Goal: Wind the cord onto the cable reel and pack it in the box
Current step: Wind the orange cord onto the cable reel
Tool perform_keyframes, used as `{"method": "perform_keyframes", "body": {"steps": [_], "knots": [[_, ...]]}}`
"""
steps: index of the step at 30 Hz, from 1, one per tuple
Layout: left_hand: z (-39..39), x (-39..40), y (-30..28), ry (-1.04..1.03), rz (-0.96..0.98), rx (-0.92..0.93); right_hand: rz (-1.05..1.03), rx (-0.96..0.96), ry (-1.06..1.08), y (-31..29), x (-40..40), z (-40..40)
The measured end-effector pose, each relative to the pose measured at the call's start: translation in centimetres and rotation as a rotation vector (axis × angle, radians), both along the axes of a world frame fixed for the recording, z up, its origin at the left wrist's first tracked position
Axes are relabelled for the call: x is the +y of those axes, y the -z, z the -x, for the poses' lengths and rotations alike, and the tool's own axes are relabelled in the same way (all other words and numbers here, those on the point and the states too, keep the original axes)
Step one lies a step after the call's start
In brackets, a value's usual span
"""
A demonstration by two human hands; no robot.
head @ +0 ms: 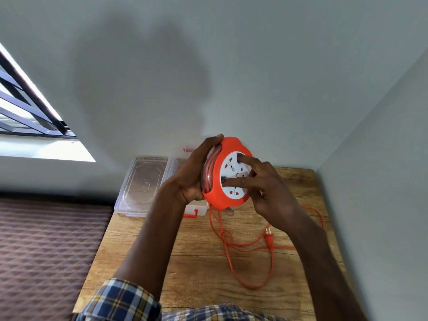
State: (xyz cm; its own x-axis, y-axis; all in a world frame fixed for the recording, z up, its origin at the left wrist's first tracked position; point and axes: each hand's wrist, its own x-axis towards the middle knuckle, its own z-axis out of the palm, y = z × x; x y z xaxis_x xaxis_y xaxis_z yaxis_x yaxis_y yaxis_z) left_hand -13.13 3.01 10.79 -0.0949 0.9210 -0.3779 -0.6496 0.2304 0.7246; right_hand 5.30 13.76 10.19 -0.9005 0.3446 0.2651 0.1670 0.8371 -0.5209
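The orange cable reel [222, 174] is held up in the air above the far end of the wooden surface [196, 262], its white socket face turned toward the person. The left hand [192, 174] cups the reel from behind and along its rim, fingers curled round the edge, probably to keep the body from turning. The right hand [266, 188] lies over the socket face with 2 fingers [234, 181] stretched out and pressing on the white disc, not wrapped round anything; that looks like the way to spin the inner part and draw cord in.

Some turns already sit inside the reel, seen through its side. Most of the orange cord [250, 246] hangs from the reel's lower edge and lies in loose loops on the surface, with 1 knot-like crossing just below the reel that could snag. The plug [269, 235] rests on the wood near the right forearm.

Behind the reel, against the wall, the clear plastic box [196, 208] stands open, its lid [141, 184] folded out to the left, ready to receive it. A quilted bed [46, 251] lies left of the surface.
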Motion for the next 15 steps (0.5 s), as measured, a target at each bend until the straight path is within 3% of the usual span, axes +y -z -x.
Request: {"method": "perform_keyframes", "body": {"steps": [3, 10, 15], "knots": [[-0.1, -0.1, 0.1, -0.025, 0.016, -0.010, -0.049, -0.067, 0.018, -0.5, 0.2, 0.0], [-0.1, 0.3, -0.8, -0.053, -0.010, -0.008, -0.097, 0.166, 0.189, 0.1, -1.3, 0.7], [-0.3, 0.5, -1.2, -0.042, 0.005, 0.022, 0.141, 0.197, 0.378, -0.3, -2.7, 1.1]]}}
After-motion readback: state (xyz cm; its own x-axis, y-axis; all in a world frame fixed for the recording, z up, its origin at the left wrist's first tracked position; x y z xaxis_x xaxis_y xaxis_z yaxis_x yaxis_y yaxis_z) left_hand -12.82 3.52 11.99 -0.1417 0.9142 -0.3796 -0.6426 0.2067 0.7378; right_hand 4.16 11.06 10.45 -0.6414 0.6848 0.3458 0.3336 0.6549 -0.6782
